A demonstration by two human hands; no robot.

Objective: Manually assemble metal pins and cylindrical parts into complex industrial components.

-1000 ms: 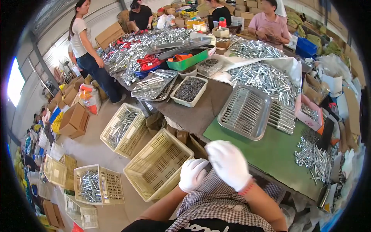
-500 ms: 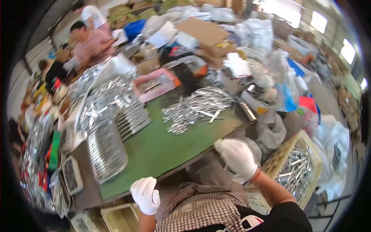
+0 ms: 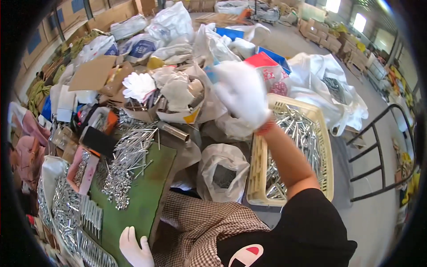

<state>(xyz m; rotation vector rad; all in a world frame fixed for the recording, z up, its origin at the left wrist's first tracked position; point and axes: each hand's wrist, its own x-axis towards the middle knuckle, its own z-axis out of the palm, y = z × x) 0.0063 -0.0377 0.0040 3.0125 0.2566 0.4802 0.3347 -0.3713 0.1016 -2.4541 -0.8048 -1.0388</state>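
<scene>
Head view, our inventory from the hands outward: our right hand [image 3: 242,91], in a white glove, is raised and blurred above the far left corner of the cream plastic basket [image 3: 327,147]; we cannot tell whether its fingers are spread or closed, and we see nothing in it. Our left hand [image 3: 133,249], also gloved white, rests low at the near edge of the green table mat [image 3: 144,196], fingers loosely open and holding nothing. The basket stands on the floor to our right, filled with shiny metal rods, its near rim close to our sleeve. Just left of it sits an open white sack [image 3: 222,167] with dark small parts inside. On the mat lies a loose heap of metal pins [image 3: 126,167], reaching to the mat's far edge. Beyond it, bags, cardboard and a spare white glove [image 3: 138,85] crowd the table's end. Bare grey floor [image 3: 378,147] lies right of the basket, bounded by a black metal frame [image 3: 378,155].
</scene>
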